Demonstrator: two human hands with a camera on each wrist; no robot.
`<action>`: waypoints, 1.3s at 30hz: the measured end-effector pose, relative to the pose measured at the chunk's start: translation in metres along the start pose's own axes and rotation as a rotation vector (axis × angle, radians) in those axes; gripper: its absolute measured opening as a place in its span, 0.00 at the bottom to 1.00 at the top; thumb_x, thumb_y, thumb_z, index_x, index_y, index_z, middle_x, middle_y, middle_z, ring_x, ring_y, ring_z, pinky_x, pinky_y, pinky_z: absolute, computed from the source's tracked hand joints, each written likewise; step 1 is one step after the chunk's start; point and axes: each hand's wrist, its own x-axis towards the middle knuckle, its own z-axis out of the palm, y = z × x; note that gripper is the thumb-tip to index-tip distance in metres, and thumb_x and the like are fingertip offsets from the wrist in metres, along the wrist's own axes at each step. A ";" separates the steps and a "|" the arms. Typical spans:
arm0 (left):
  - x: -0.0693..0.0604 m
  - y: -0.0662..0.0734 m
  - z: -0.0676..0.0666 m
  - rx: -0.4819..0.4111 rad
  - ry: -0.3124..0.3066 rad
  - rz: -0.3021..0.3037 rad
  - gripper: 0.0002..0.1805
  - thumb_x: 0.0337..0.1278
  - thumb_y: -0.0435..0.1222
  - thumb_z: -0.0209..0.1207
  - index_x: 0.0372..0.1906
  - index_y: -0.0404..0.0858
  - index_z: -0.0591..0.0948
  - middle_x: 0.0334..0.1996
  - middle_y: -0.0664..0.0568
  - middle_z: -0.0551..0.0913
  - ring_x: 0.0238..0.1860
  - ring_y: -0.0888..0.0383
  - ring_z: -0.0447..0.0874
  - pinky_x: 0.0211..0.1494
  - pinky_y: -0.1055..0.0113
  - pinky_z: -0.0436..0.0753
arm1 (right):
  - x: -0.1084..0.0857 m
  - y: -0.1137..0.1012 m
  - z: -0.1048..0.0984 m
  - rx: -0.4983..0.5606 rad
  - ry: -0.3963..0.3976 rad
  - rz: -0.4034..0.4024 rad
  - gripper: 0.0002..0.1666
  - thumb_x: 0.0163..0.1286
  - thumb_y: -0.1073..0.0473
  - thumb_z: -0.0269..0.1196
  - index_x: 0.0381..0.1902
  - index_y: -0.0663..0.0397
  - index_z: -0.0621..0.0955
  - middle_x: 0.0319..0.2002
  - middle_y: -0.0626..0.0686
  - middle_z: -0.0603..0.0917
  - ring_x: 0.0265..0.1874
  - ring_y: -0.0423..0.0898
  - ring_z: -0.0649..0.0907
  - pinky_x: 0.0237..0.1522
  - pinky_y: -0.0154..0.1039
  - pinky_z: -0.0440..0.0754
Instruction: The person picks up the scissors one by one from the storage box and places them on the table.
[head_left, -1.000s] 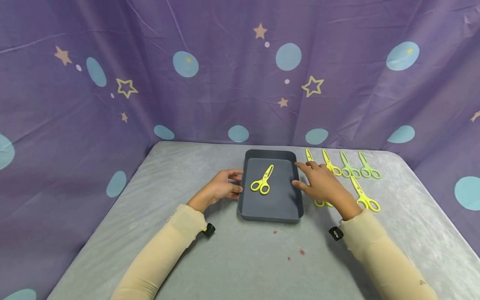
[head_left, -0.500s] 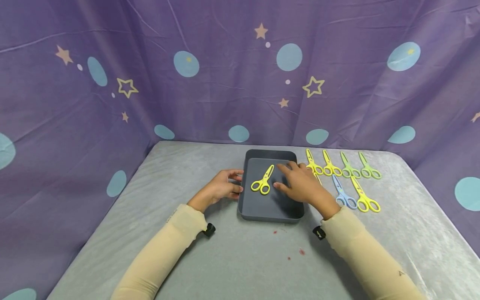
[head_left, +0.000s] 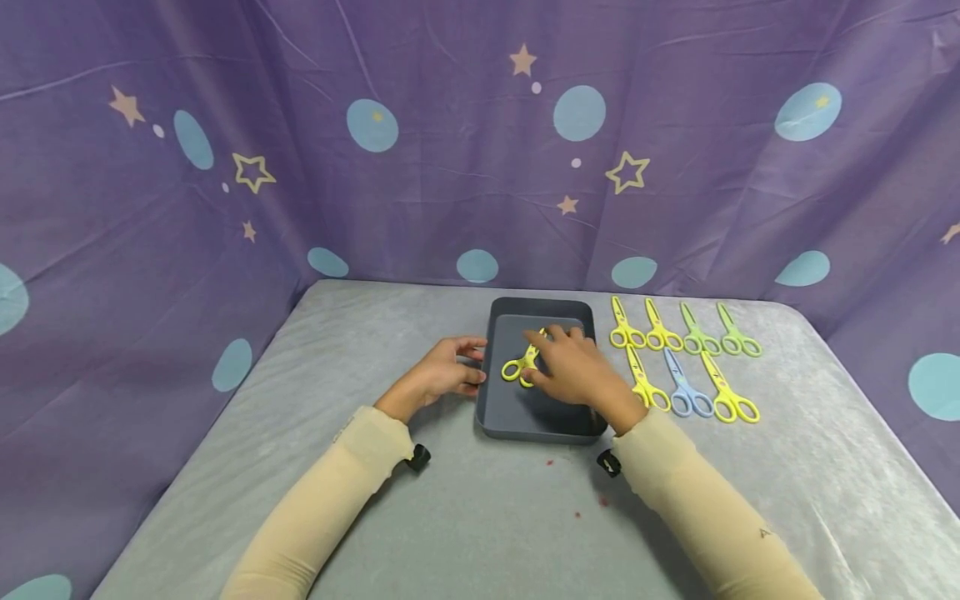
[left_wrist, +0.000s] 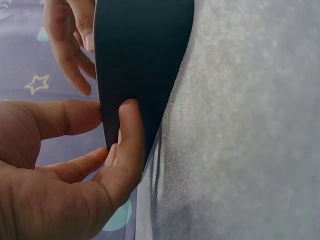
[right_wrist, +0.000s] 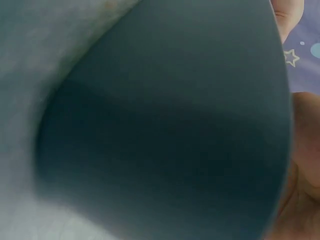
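A dark grey tray (head_left: 510,421) lies on the table with a yellow pair of scissors (head_left: 512,369) inside it. My left hand (head_left: 441,375) rests at the tray's left side, its fingertips against the outer wall (left_wrist: 140,60). Over the tray, my right hand (head_left: 573,367) reaches across the scissors with fingers extended and partly covers them. Whether its fingertips touch the scissors I cannot tell. In the right wrist view the tray's wall (right_wrist: 165,125) blocks most of the right hand (right_wrist: 305,165).
Right of the tray, scissors lie in two rows: yellow scissors (head_left: 627,325) and green scissors (head_left: 700,331) at the back, blue scissors (head_left: 686,387) and further yellow scissors (head_left: 723,390) in front. A purple curtain (head_left: 450,208) hangs behind the grey-covered table (head_left: 480,525).
My right hand has moved left, from the tray's right edge to above the scissors inside, uncovering the scissors on the right. The left hand and the tray have stayed in place.
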 end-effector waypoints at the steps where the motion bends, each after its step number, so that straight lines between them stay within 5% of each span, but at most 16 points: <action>1: 0.000 0.000 0.000 0.000 -0.002 0.002 0.40 0.60 0.19 0.63 0.77 0.37 0.66 0.64 0.37 0.71 0.40 0.51 0.84 0.41 0.58 0.90 | 0.002 -0.001 0.000 0.003 -0.009 0.001 0.39 0.72 0.39 0.65 0.75 0.49 0.72 0.64 0.66 0.76 0.56 0.71 0.76 0.51 0.67 0.79; 10: -0.001 0.001 -0.001 0.005 -0.005 0.000 0.39 0.60 0.19 0.63 0.77 0.37 0.67 0.65 0.38 0.71 0.40 0.51 0.85 0.43 0.58 0.90 | 0.015 -0.011 0.007 0.003 -0.144 0.035 0.41 0.73 0.37 0.63 0.77 0.47 0.69 0.66 0.65 0.74 0.57 0.68 0.75 0.56 0.67 0.77; 21: -0.001 0.000 0.001 0.003 -0.007 0.018 0.40 0.60 0.18 0.62 0.77 0.35 0.66 0.65 0.35 0.71 0.38 0.51 0.84 0.42 0.58 0.90 | 0.022 -0.014 0.013 -0.025 -0.423 0.098 0.42 0.74 0.34 0.60 0.80 0.34 0.63 0.74 0.60 0.65 0.65 0.65 0.68 0.65 0.67 0.69; 39: -0.001 -0.001 0.000 0.008 -0.003 0.024 0.39 0.60 0.18 0.61 0.77 0.35 0.66 0.65 0.35 0.70 0.38 0.52 0.83 0.41 0.59 0.90 | 0.010 -0.008 0.002 0.043 -0.460 0.053 0.33 0.74 0.40 0.64 0.73 0.39 0.74 0.70 0.62 0.72 0.69 0.65 0.70 0.68 0.64 0.71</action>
